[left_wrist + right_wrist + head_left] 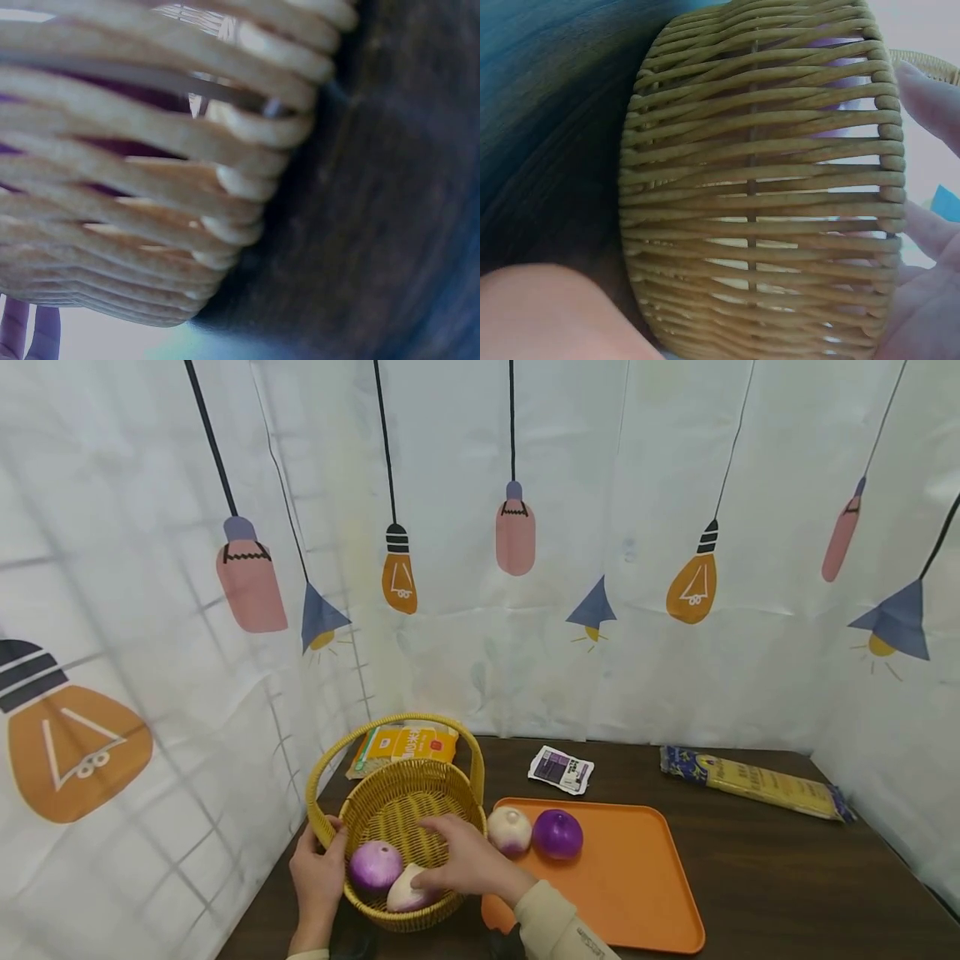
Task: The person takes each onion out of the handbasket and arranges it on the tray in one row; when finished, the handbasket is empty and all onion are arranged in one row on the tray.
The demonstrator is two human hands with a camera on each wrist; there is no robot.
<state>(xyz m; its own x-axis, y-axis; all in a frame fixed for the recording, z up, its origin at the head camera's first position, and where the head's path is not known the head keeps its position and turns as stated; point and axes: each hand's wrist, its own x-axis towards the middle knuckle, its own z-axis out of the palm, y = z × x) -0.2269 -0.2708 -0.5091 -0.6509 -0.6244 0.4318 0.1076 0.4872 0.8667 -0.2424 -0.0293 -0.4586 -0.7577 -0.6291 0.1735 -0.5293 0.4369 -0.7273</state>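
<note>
A yellow wicker basket [405, 793] with a tall arched handle stands at the front left of the table. My left hand [318, 872] grips its left rim by the foot of the handle, thumb on top. Inside, at the front, lie a purple onion [377, 865] and a white-and-purple onion [408, 890]. My right hand [468, 860] reaches over the right rim with fingers spread, its thumb overlapping the whitish onion. In the right wrist view, thumb and fingers [930, 97] show past the basket's rim, with purple seen through the weave.
An orange tray [622, 877] lies right of the basket, with a whitish onion [510, 831] and a purple onion [558, 835] at its back left. Behind are a yellow food bag [412, 743], a small purple-and-white packet [561, 770] and a long yellow package [757, 783]. Printed curtains enclose the table.
</note>
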